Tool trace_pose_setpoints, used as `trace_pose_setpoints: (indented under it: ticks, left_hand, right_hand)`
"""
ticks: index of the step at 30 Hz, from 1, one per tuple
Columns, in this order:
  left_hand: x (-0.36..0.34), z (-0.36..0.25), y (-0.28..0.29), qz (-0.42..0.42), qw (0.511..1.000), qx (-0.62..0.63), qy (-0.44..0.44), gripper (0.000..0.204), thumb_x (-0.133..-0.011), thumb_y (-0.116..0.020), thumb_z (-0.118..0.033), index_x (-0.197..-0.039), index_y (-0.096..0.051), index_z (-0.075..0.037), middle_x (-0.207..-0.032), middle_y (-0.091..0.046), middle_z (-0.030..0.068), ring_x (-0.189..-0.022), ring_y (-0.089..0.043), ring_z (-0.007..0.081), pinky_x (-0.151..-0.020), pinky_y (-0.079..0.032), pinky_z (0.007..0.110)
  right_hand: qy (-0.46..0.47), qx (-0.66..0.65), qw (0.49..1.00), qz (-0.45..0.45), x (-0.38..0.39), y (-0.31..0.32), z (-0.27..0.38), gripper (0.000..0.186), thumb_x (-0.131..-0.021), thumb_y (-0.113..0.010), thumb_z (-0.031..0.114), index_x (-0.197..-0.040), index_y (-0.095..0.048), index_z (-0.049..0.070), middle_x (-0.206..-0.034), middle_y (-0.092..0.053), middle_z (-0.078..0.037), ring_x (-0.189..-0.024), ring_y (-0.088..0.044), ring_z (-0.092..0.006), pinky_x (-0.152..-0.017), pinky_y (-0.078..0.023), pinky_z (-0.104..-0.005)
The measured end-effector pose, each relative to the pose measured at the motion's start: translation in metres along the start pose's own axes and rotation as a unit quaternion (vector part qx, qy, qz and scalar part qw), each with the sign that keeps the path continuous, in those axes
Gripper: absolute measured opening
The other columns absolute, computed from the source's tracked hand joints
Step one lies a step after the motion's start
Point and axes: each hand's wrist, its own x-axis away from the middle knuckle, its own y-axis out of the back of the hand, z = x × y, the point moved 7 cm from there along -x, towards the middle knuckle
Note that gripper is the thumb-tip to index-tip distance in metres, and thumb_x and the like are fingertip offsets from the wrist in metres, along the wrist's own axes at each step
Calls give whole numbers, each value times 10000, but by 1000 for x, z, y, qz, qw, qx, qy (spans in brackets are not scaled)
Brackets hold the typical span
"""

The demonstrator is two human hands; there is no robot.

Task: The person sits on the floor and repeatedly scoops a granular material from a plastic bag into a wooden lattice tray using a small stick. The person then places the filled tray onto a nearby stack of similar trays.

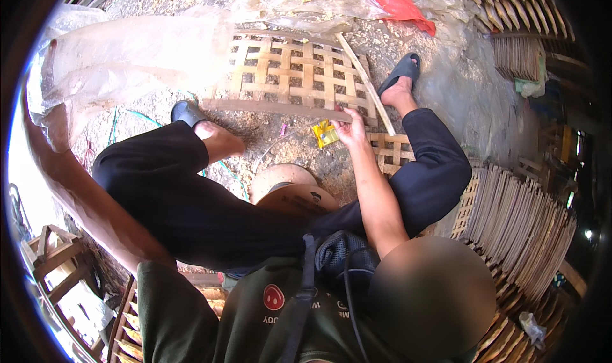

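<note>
My left arm reaches up the far left, with my left hand (50,117) blurred behind a translucent plastic sheet (146,57); its fingers are unclear. My right hand (349,124) grips the near wooden edge of a woven bamboo lattice tray (287,70) lying between my feet. A yellow packet (324,133) is just beside that hand. A pale stick (361,66) lies slanted along the tray's right side, reaching a smaller lattice piece (390,149).
Round wooden pieces (284,184) sit between my legs. A red plastic sheet (398,3) lies at the top. Stacked slatted trays (513,232) stand at my right, more (516,54) at upper right. A wooden frame (57,267) is at lower left.
</note>
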Motion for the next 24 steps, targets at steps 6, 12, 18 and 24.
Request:
trace_pose_setpoints:
  ticks: [6,12,18,24]
  left_hand:
    - [-8,42,-18,49,997,-64,15,416,-1003,-546,-165,-1380,-522,8,-1301,-647,193,-1151,-667,278,-996,-533,429]
    - [-18,19,-22,85,996,-23,-8,414,-1001,-553,-177,-1370,-524,10,-1303,-646,209,-1136,-668,270,-978,-540,402]
    - [-28,29,-41,95,995,-38,-6,422,-1007,-538,-182,-1384,-516,5,-1314,-640,202,-1140,-666,265,-979,-536,397]
    - [-25,38,-37,105,992,-66,9,430,-1013,-523,-188,-1399,-507,0,-1326,-634,196,-1145,-664,261,-980,-533,393]
  right_hand:
    - [-69,110,986,-109,1,49,-17,547,-898,-724,280,-1299,-487,-8,-1287,-558,-203,-1160,-599,-412,-1046,-501,-554]
    - [124,646,750,-70,-40,22,43,582,-858,-745,345,-1293,-518,31,-1300,-601,-195,-1115,-627,-364,-922,-537,-487]
    - [374,774,483,-170,-72,48,118,534,-867,-722,357,-1265,-568,35,-1270,-614,-276,-1232,-568,-401,-1024,-444,-486]
    - [241,846,467,-93,-80,48,103,276,-868,-729,308,-964,-670,56,-950,-710,-216,-954,-678,-411,-849,-526,-496]
